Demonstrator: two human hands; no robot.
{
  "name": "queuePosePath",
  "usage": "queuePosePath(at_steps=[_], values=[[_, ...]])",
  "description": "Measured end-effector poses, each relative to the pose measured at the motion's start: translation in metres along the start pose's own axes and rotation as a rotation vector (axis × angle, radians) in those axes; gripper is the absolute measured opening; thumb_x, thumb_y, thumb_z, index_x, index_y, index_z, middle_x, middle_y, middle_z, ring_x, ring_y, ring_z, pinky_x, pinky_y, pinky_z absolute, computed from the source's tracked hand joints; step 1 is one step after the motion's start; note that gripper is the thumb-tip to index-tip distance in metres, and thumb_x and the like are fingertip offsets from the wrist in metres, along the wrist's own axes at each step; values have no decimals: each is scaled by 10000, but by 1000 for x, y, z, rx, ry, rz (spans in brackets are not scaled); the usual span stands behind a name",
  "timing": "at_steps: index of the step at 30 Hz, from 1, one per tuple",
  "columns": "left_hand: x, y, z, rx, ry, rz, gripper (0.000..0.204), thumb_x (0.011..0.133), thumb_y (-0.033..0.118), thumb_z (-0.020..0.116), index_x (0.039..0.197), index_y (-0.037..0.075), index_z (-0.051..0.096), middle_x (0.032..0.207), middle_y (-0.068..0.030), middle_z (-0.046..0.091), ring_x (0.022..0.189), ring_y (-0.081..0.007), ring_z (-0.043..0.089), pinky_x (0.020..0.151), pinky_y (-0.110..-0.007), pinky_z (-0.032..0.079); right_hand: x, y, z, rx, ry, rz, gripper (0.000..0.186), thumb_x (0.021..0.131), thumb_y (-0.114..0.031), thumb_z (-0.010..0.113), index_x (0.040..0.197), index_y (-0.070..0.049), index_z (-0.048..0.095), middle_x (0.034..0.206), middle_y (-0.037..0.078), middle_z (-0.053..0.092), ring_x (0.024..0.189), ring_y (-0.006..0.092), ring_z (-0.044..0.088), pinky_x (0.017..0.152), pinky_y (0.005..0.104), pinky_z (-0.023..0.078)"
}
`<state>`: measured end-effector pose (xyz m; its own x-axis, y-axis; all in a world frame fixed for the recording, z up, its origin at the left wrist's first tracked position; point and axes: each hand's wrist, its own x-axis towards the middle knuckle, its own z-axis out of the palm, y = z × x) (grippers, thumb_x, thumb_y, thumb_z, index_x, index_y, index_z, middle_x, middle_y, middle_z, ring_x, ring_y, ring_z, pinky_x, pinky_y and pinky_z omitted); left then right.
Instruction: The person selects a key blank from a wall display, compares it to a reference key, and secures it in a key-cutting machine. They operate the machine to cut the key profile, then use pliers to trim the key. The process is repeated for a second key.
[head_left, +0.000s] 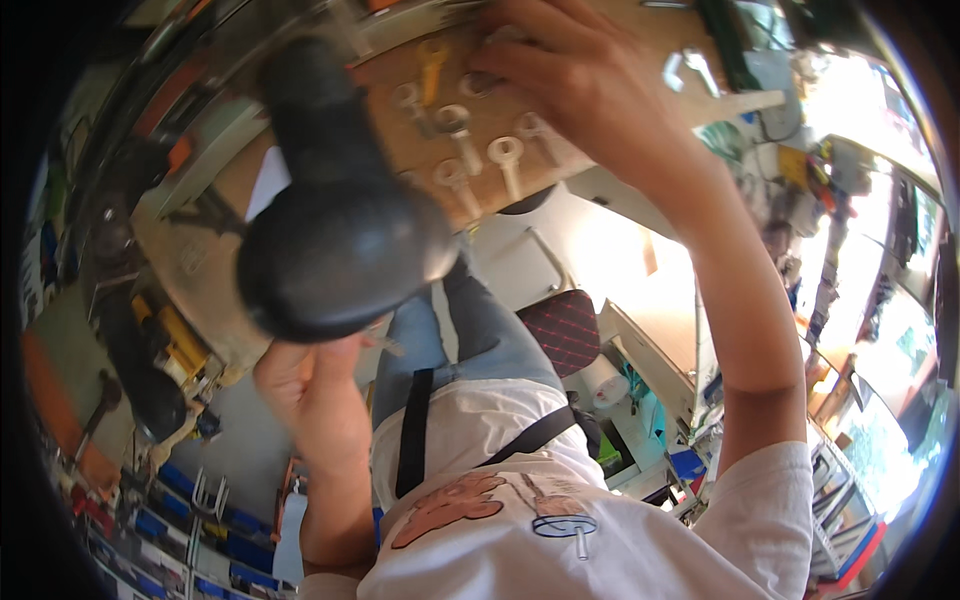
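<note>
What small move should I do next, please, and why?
Perhaps draw your bare left hand slightly clear of the large, rounded black object, which hides its fingertips here, so your grip cannot be checked; your bare right hand is near pale, ring-headed pieces.

From your left hand [322, 392], the black housing [340, 240] stands across the way to the metal pieces [508, 163]. They crowd your right hand's [550, 72] near side; bare counter [685, 30] opens to its right.

White glare bleaches the right side, wrenches [512, 180] blur, edges bend.
</note>
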<state>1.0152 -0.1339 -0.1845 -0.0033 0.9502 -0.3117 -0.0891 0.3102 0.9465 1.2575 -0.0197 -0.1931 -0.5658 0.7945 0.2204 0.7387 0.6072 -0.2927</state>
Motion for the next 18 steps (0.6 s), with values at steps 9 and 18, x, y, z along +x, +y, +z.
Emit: queuePosePath(at_steps=[9,18], values=[[-1,4,0,-17,16,-14,223,866,201,517,859,-12,580,782,-81,562,670,-129,457,735,-323,405,3,4,17,-152,30,-51,140,653,-131,603,790,-104,604,869,-2,539,892,190,525,724,316,465],[0,9,7,-13,13,-25,238,849,207,542,860,-26,583,808,-101,580,683,-148,495,728,-347,421,6,-2,26,-173,134,-123,103,662,-141,595,747,-98,633,753,8,564,751,204,570,651,321,472]])
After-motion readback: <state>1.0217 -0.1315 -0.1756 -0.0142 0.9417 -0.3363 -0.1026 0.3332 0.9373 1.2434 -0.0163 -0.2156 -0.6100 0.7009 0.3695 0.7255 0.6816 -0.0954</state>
